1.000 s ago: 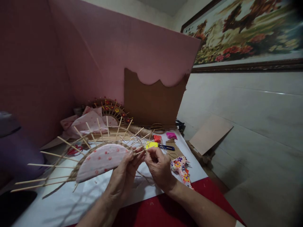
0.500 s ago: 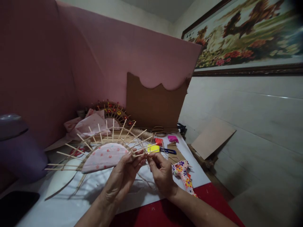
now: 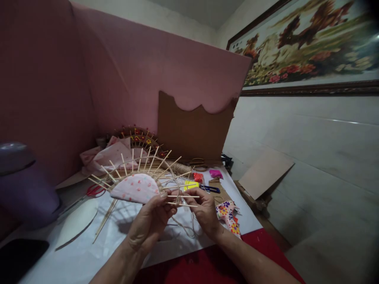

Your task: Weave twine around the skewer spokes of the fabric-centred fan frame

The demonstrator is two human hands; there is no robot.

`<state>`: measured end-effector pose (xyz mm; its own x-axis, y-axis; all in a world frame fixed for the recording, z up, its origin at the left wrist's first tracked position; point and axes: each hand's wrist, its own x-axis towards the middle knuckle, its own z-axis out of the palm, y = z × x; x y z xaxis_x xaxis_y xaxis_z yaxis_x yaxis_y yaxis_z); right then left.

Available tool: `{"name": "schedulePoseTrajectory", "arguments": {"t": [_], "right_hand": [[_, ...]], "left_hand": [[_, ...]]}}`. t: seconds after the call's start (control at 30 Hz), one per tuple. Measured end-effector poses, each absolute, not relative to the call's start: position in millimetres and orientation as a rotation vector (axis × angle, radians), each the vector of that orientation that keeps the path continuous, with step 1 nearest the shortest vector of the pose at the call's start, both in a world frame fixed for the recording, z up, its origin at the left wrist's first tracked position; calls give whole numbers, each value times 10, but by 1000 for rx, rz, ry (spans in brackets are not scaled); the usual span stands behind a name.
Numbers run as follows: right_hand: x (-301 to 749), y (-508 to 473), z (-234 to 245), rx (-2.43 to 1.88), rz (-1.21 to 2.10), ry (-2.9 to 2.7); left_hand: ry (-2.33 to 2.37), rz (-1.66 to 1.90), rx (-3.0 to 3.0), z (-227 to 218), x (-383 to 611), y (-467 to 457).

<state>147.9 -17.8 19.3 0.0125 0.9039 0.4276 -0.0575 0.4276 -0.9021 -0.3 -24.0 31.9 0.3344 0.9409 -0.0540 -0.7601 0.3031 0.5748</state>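
A half-round craft piece [image 3: 136,188], covered in pale pink dotted cloth, has thin wooden sticks [image 3: 154,159] fanning out from its curved edge. My left hand [image 3: 149,219] grips it at the right end, thumb on top near the lowest sticks. Close by on the right, my right hand [image 3: 205,213] has thumb and fingers pinched together at the stick tips, seemingly on the twine; the fingertips partly hide it. Twine runs between the sticks in an arc, and a loose length of twine [image 3: 187,228] hangs below the hands onto the white table covering.
Beyond the hands lie a yellow packet [image 3: 191,185], a blue cutter [image 3: 211,189] and a twine roll [image 3: 177,167]. A flower-patterned glue gun [image 3: 227,215] rests at right. Red-handled scissors [image 3: 95,191], a white half-round piece [image 3: 78,223] and a purple bottle [image 3: 28,193] are left.
The craft piece has turned and tilted, its left end swinging up and to the right. My right hand has stayed near the right-end sticks, which now point across toward it.
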Motion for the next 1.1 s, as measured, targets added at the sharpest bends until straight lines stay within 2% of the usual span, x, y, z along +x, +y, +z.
{"name": "schedulePoseTrajectory", "arguments": {"t": [0.43,0.7,0.8,1.1], "right_hand": [[1655,-107,150,-962,471,-1584],[1678,-125,226,-957,412,-1596],[1698,-120,241,-959,465,-1566],[1817,-45,269,-914,940,-1381]], "left_hand": [[494,1057,574,353,23,-288],[564,1004,657,351,15,-298],[593,1024,632,352,26,-292],[651,1085,659,342,28,-279]]}}
